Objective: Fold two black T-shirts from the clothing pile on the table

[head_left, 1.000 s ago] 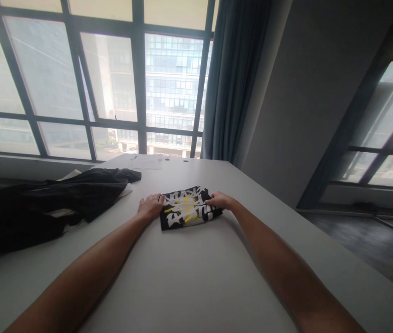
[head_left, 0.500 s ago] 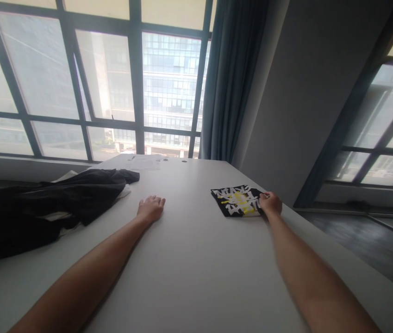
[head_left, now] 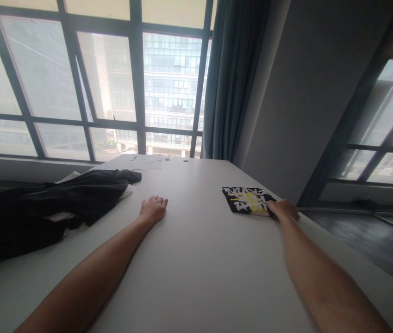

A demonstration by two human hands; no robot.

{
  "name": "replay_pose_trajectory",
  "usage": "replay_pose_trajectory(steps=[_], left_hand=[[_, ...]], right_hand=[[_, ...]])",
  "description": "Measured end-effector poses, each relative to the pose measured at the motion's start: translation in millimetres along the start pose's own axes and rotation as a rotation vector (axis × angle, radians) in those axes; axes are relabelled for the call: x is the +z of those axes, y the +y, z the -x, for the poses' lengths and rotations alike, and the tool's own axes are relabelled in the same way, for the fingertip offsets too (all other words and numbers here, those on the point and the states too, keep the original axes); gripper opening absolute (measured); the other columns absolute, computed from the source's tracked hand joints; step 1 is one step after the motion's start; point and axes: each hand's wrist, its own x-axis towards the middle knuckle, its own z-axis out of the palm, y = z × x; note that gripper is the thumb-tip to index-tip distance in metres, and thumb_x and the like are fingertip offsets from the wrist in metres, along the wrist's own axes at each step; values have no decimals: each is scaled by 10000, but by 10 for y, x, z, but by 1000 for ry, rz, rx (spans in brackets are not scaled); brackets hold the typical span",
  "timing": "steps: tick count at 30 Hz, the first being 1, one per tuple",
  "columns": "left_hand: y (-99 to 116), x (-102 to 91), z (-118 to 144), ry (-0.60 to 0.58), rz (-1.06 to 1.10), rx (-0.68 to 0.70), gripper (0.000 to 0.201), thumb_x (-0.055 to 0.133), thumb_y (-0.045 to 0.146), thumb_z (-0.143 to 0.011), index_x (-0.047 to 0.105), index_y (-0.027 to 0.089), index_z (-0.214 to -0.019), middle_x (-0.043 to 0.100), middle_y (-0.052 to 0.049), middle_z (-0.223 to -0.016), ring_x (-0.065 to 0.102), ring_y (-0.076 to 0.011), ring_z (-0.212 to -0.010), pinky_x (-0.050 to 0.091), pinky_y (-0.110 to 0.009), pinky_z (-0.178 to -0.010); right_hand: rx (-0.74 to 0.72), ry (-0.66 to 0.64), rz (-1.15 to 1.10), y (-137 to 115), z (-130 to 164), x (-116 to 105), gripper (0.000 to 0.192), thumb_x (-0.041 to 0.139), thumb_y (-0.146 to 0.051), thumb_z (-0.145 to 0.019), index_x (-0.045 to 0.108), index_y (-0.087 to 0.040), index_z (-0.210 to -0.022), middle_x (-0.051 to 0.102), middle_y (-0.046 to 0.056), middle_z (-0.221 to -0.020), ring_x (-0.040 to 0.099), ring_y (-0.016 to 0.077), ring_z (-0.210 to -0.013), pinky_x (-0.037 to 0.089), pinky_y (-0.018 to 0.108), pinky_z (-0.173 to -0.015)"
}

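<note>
My right hand [head_left: 283, 209] rests on the near right corner of the folded shirt [head_left: 246, 200] by the right edge of the table [head_left: 196, 259] (fingers look loose; I cannot tell if they pinch it). My left hand [head_left: 153, 208] lies flat and spread on the table, holding nothing.

Change over one second. The folded black garment [head_left: 248, 200] with white and yellow print no longer lies at the middle of the table [head_left: 196, 259] between both hands; it now lies at the table's right edge. The right hand [head_left: 283, 209] has travelled with it and now rests against its near right corner, at the table edge. The left hand [head_left: 153, 208] has let go of the garment and lies flat, palm down, on the bare tabletop, well apart from it.
</note>
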Motion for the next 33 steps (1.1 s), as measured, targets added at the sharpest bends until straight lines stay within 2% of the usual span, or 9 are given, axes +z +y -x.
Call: replay_pose_trajectory(steps=[4, 8, 11, 14, 18, 20, 25, 30, 33], left_hand=[[-10, 0, -3, -8, -25, 13, 493, 192, 418, -1004, 620, 249, -1182, 552, -122, -1398, 451, -274, -1319, 315, -552, -1066], [-12, 2, -8, -9, -12, -4, 480, 217, 434, -997, 621, 261, -1190, 551, -114, -1403, 442, -271, -1330, 314, -535, -1073], [-11, 2, -7, -7, -4, -10, 473, 229, 439, -993, 620, 265, -1195, 545, -112, -1410, 439, -273, -1335, 311, -529, -1077], [-13, 2, -4, -1, -14, 1, 476, 222, 433, -993, 622, 261, -1185, 555, -117, -1397, 449, -273, -1325, 318, -534, -1068], [-12, 0, 0, 7, -1, -2, 476, 232, 439, -987, 626, 246, -1171, 561, -127, -1388, 461, -270, -1312, 314, -535, -1072], [-6, -2, -1, 4, 8, -8, 475, 242, 443, -984, 630, 238, -1168, 565, -130, -1381, 460, -272, -1314, 310, -526, -1077], [2, 4, -12, 7, 9, -21, 474, 254, 452, -983, 627, 235, -1179, 562, -131, -1383, 452, -284, -1317, 301, -527, -1078], [-12, 38, -26, 18, -2, -5, 472, 248, 443, -990, 629, 219, -1155, 576, -127, -1362, 468, -278, -1292, 316, -526, -1064], [-8, 59, -31, 19, -10, -3, 464, 257, 444, -990, 631, 216, -1144, 576, -127, -1359, 474, -279, -1284, 323, -523, -1056]], right_hand=[[-80, -52, -15, 17, -53, -2, 434, 700, -296, -611, 697, -168, -1026, 661, 220, -1009, 630, 381, -1001, 513, 471, -807], [-187, 105, -59, 54, -28, -18, 517, 677, -241, -670, 633, -159, -1179, 599, 203, -1181, 604, 324, -1061, 505, 401, -839], [-158, 106, 2, 53, 9, -30, 578, 668, -247, -706, 589, -123, -1265, 559, 236, -1238, 558, 352, -1129, 481, 434, -882], [-329, 5, 95, -26, 62, -6, 505, 594, -297, -801, 591, -173, -1291, 567, 185, -1275, 520, 335, -1196, 434, 445, -961], [-589, -264, 212, -162, 183, 89, 486, 465, -456, -911, 581, -229, -1325, 532, 133, -1376, 484, 294, -1261, 352, 451, -1053], [-592, -324, 263, -203, 263, 134, 483, 357, -471, -957, 583, -248, -1320, 520, 126, -1395, 455, 290, -1299, 295, 503, -1083], [-479, -268, 225, -311, 452, 213, 549, 199, -470, -987, 563, -254, -1337, 487, 154, -1415, 385, 317, -1354, 212, 595, -1091], [-397, -201, 176, -455, 580, 300, 663, 172, -568, -965, 508, -185, -1390, 455, 208, -1429, 341, 373, -1365, 188, 630, -1083], [-384, -89, 192, -525, 683, 325, 648, 200, -547, -969, 524, -152, -1368, 473, 224, -1403, 358, 379, -1345, 151, 638, -1092]])
